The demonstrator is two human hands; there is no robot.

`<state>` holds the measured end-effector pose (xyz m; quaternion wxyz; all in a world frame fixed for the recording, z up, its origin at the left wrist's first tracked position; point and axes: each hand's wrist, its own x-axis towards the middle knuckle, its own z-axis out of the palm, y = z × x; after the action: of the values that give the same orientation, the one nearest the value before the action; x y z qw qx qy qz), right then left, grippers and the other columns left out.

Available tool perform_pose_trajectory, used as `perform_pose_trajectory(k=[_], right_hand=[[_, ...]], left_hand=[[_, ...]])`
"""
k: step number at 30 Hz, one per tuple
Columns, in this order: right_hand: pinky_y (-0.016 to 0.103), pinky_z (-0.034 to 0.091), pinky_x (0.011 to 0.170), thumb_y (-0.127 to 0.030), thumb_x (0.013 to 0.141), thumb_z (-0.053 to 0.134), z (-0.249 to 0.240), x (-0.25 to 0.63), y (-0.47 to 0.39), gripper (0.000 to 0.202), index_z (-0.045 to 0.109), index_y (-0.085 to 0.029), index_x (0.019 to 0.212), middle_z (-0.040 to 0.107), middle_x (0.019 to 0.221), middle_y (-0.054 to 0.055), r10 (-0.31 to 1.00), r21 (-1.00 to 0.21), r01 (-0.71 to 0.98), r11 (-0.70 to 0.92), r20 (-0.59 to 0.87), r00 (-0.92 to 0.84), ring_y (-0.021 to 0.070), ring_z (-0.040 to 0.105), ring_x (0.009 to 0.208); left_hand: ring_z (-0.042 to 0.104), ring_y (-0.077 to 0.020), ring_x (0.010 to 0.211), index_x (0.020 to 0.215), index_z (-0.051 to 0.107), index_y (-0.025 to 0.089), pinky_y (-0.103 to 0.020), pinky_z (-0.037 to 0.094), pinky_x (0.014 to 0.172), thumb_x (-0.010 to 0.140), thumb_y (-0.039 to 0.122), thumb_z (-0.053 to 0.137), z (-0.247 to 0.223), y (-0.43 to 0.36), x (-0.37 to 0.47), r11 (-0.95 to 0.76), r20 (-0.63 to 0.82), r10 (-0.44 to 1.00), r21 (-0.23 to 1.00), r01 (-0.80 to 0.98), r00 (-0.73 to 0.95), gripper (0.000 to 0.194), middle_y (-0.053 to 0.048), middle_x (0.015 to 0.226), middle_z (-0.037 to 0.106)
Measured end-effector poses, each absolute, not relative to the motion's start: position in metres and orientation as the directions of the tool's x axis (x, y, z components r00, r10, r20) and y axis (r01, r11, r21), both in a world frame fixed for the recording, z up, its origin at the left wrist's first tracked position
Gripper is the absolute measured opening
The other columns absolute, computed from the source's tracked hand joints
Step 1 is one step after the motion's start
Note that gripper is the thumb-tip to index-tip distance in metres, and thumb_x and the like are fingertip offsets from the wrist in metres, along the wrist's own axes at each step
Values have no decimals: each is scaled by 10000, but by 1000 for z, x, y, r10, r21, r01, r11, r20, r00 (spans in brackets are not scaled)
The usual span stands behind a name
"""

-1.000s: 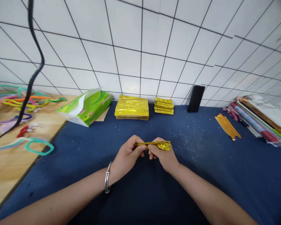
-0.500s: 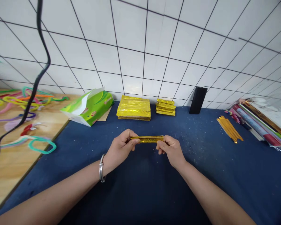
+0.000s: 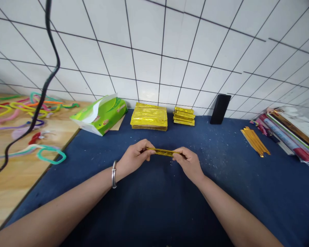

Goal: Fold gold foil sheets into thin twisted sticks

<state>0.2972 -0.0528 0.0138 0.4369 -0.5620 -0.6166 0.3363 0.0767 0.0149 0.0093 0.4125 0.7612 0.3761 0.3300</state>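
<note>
A narrow folded gold foil strip is stretched level between my hands above the dark blue tabletop. My left hand pinches its left end between thumb and fingers, a silver bangle on the wrist. The right end is gripped by my right hand, thumb in front and fingers curled behind. Beyond the hands, against the tiled wall, lie a thick stack of gold foil sheets and a smaller pile of folded gold strips.
A green tissue pack lies back left. Colourful fuzzy stems cover the wooden board, crossed by a black cable. Rightward are a black phone, flat golden strips and piled stationery.
The gold strip looks narrower and more closed between my fingers, and its left end sits slightly higher. The whole view has shifted slightly.
</note>
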Motion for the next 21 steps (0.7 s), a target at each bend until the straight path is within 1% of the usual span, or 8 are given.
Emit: perform_pose_trajectory(k=[2,4,8,12,16,19,21], right_hand=[[241,435,645,-341,840,544,15,297,-54,171,648,-205,845,613,716,-5,984,-895,419,152,176,21,116,569,667],[238,450,628,-328,840,542,16,295,-55,159,639,-203,849,621,707,-9,986,-908,394,139,164,29,110,582,630],[232,467,609,-305,839,539,18,293,-55,136,625,-200,853,629,708,-14,988,-921,370,119,147,47,102,595,589],[239,467,613,-296,838,537,18,292,-54,131,632,-208,850,628,712,-11,988,-914,388,119,149,46,107,595,604],[244,451,618,-274,831,542,18,289,-54,112,637,-216,840,612,689,-15,986,-905,400,147,165,10,110,574,611],[250,438,622,-296,806,580,20,287,-54,101,630,-209,805,603,682,-11,989,-905,404,136,146,-4,118,560,628],[248,435,617,-315,775,621,22,285,-54,116,616,-203,805,596,695,-12,993,-923,371,106,115,3,116,549,628]], left_hand=[[502,-80,551,839,541,182,-199,385,562,858,306,517,10,14,77,-366,177,852,875,318,493,128,49,599,528],[497,-77,547,831,542,184,-198,380,554,852,305,523,11,13,76,-372,174,861,856,358,479,124,51,607,524],[518,-82,626,814,536,186,-201,393,595,845,284,517,14,14,76,-415,207,856,821,392,473,105,37,701,549],[499,-78,569,827,513,183,-199,396,565,830,295,531,11,13,79,-332,130,848,886,323,514,114,52,645,521],[530,-86,581,813,505,178,-205,406,572,773,311,613,9,10,83,-250,75,848,930,271,524,176,45,643,556],[534,-84,555,782,504,177,-204,405,559,758,297,633,11,7,84,-232,72,865,934,270,496,177,47,618,559],[541,-83,553,767,500,177,-205,411,561,750,292,645,13,5,85,-234,80,879,931,280,470,186,48,621,564]])
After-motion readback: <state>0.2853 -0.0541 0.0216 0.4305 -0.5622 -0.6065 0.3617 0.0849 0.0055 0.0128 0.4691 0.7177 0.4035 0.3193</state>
